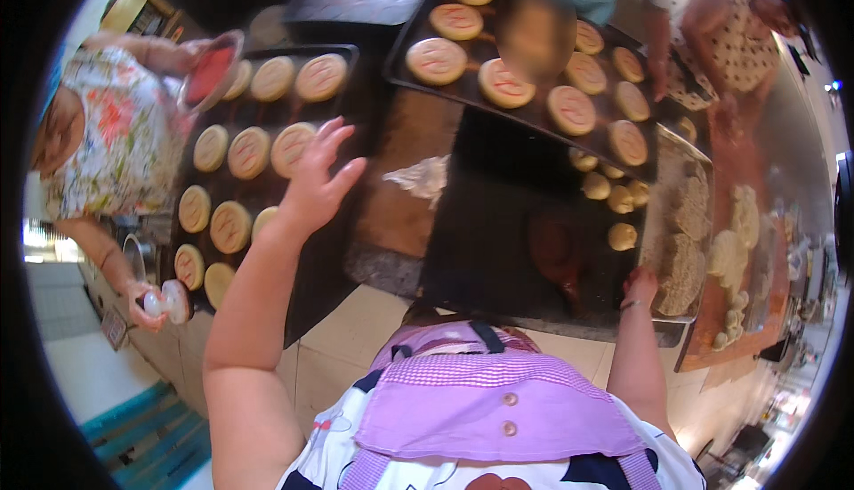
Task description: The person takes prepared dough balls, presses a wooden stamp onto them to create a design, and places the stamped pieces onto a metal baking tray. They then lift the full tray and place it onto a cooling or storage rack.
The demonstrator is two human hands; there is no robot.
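Observation:
My left hand is open, its fingers spread above the right side of a dark baking tray. Round pale buns with red stamped marks lie in rows on that tray, and one bun is partly hidden behind the hand. At the right, my right hand is at the near left rim of a metal tray of pale seeds or crumbs. Its fingers look closed on this rim. Just left of it is a black work surface with a dark red round-headed paddle lying on it.
Several small dough balls sit near the seed tray. Across from me stands another tray of stamped buns. A person at left holds a bowl of red colouring and a round stamp. Dough lies on a wooden board at right.

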